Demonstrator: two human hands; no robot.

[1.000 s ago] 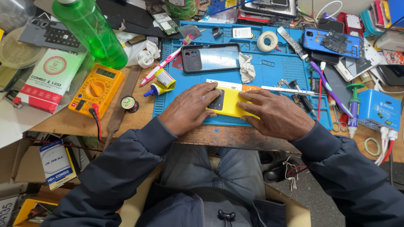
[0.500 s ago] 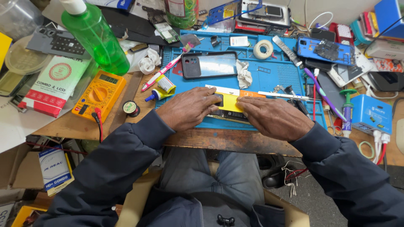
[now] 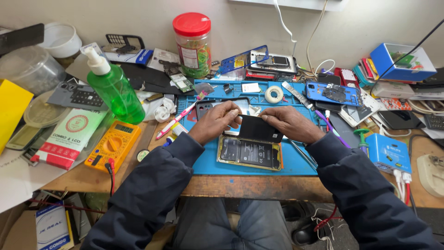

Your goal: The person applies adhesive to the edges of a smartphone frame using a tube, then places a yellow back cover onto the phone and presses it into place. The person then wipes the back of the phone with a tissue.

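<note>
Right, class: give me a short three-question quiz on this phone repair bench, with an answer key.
1. True or false: the left hand and right hand both grip the black panel.
2. What lies on the blue mat under that panel? A) an opened phone B) a calculator C) a roll of tape
3. What colour is the multimeter lying to the left of the mat?

Key: 1 true; 2 A, the opened phone; 3 orange-yellow.
</note>
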